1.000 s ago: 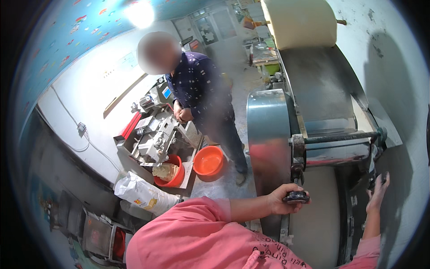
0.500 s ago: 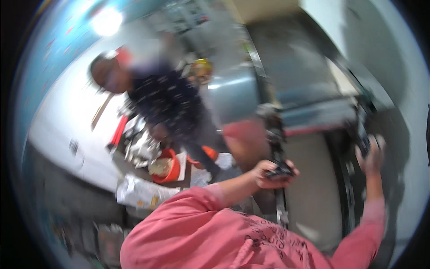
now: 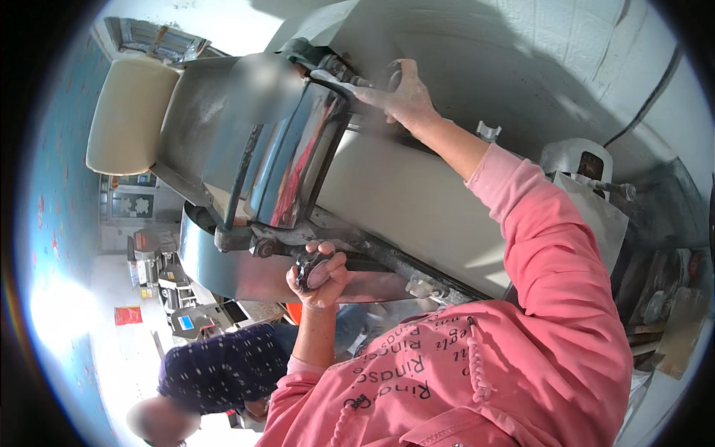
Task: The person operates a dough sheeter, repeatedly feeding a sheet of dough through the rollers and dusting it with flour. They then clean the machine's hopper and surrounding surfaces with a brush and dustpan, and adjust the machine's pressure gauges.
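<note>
My left hand (image 3: 320,283) is closed round a black round knob (image 3: 305,272) at the near side of a metal roller machine. At the machine's far side, my right hand (image 3: 406,100) curls its fingers round a dark knob (image 3: 393,74), partly hidden by the hand. Between the two hands lie a shiny metal roller cover (image 3: 279,164), which mirrors pink, and a pale flat belt (image 3: 395,190). A dark metal frame (image 3: 387,253) edges the belt.
A person in a dark patterned top (image 3: 223,365) stands at the lower left, beside a worktop with boxes and tools. A sloped metal hopper (image 3: 194,119) rises beyond the roller. A grey-white wall (image 3: 566,74) borders the right, with a black cable (image 3: 648,100) hanging there.
The view has turned sharply, so the machine now slants across the upper middle and the other person appears at the lower left. Both hands stay at the knobs on the machine's two sides.
</note>
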